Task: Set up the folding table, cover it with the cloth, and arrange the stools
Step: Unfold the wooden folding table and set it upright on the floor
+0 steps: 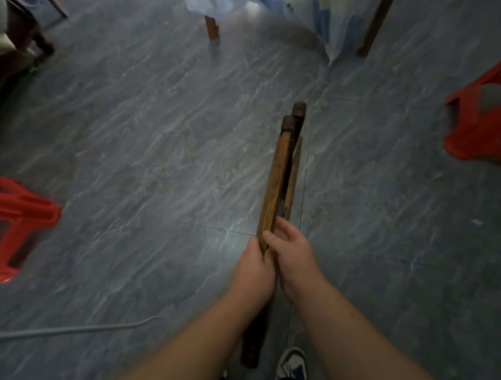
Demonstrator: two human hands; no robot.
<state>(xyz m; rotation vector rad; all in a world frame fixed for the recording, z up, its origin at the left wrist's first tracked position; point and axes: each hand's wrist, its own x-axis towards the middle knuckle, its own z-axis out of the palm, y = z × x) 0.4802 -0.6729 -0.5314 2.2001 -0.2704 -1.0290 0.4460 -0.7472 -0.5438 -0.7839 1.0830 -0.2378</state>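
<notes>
Grey marbled floor tiles [156, 152] gleam dimly underfoot, a pale cable [52, 331] trailing at eight o'clock and dark wooden furniture [31, 22] crowding the corner at ten o'clock.

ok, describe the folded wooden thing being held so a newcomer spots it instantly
Start from the grey tiled floor and find the two bare forearms coming up from the bottom edge. Both hands, left hand and right hand, grip a folded bundle of brown wooden slats. Unlike the red plastic stools either side, it is narrow, wooden and dark-capped.
</notes>
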